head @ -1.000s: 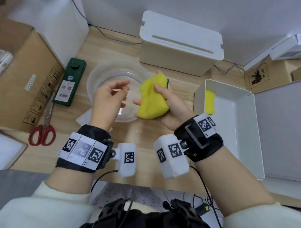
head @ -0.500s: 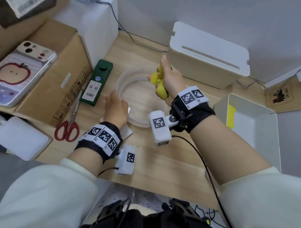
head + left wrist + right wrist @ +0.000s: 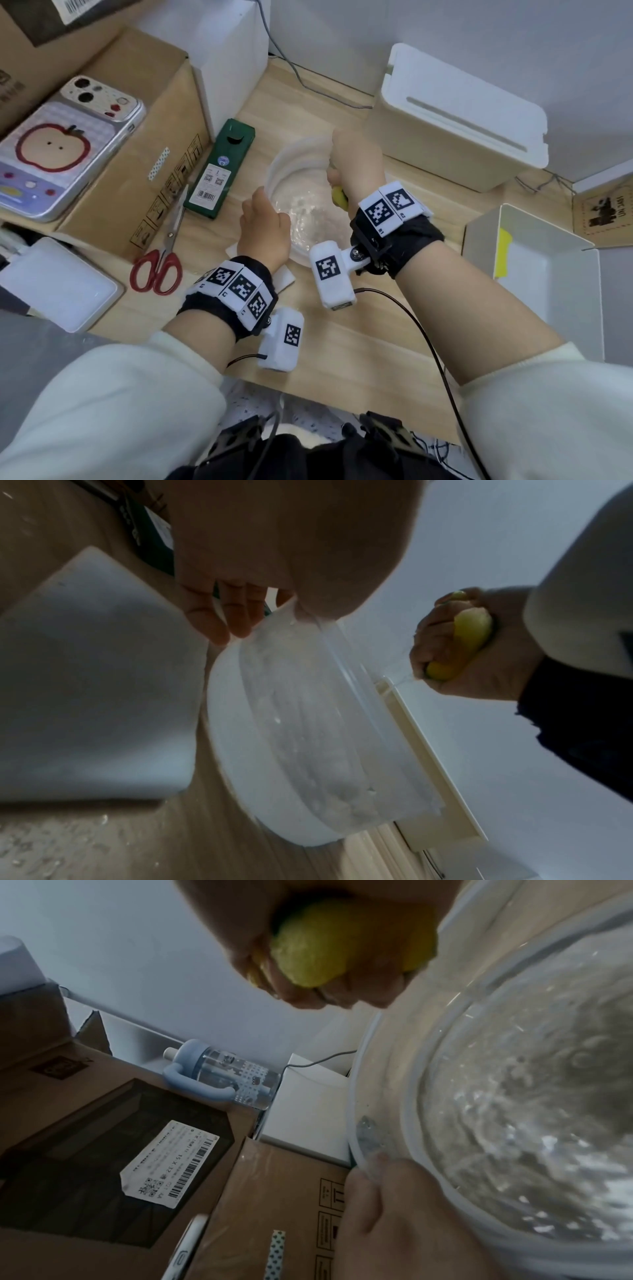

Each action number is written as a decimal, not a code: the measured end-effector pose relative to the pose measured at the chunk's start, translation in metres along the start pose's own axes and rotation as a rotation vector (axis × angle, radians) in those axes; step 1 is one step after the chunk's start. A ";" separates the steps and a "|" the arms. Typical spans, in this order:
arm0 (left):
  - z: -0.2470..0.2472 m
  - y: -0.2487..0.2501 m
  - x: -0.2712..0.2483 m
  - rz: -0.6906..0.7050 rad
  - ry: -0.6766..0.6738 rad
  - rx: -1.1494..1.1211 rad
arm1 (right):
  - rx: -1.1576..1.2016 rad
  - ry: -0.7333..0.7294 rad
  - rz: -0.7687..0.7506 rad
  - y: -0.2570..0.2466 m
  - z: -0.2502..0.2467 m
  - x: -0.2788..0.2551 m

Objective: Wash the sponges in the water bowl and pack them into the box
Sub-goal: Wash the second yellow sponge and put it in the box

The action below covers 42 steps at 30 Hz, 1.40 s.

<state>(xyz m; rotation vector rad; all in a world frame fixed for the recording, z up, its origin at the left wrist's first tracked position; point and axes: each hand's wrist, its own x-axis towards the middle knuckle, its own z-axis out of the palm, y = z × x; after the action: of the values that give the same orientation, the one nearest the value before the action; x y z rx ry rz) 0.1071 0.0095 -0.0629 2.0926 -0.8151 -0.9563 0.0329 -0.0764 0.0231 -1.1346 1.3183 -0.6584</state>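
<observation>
My right hand (image 3: 356, 164) squeezes a yellow sponge (image 3: 339, 198) in a fist, held just above the clear water bowl (image 3: 301, 150). In the right wrist view the crushed sponge (image 3: 329, 953) bulges between my fingers over the rippling water. My left hand (image 3: 263, 226) holds the bowl's near left rim. The left wrist view shows its fingers (image 3: 219, 620) down the outside wall and the thumb over the rim. A second yellow sponge (image 3: 503, 253) stands against the left wall of the white box (image 3: 548, 274) at the right.
A green carton (image 3: 219, 171), red scissors (image 3: 161, 263) and a cardboard box (image 3: 137, 154) with a phone (image 3: 61, 147) on it lie left of the bowl. A white cable box (image 3: 455, 126) stands behind it. A white paper (image 3: 284, 279) lies under the bowl's near edge.
My right hand carried the sponge from in front of the bowl to over it and crushed it into a fist. My left hand dropped from the air onto the bowl's rim.
</observation>
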 end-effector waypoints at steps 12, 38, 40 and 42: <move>-0.001 -0.004 0.002 0.001 -0.011 -0.007 | 0.191 -0.198 0.057 0.001 -0.017 0.000; -0.003 -0.003 0.001 -0.016 -0.032 0.010 | 0.208 0.052 0.006 -0.020 0.004 -0.005; -0.003 -0.003 0.001 -0.015 -0.033 0.013 | 0.203 0.069 0.000 -0.018 0.006 -0.003; -0.003 -0.003 0.001 -0.014 -0.029 0.016 | 0.192 0.075 0.002 -0.016 0.008 -0.002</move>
<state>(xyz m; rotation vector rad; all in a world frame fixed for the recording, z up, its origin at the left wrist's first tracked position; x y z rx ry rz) 0.1113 0.0116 -0.0642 2.1046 -0.8268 -0.9928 0.0434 -0.0784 0.0378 -0.9613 1.2893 -0.8149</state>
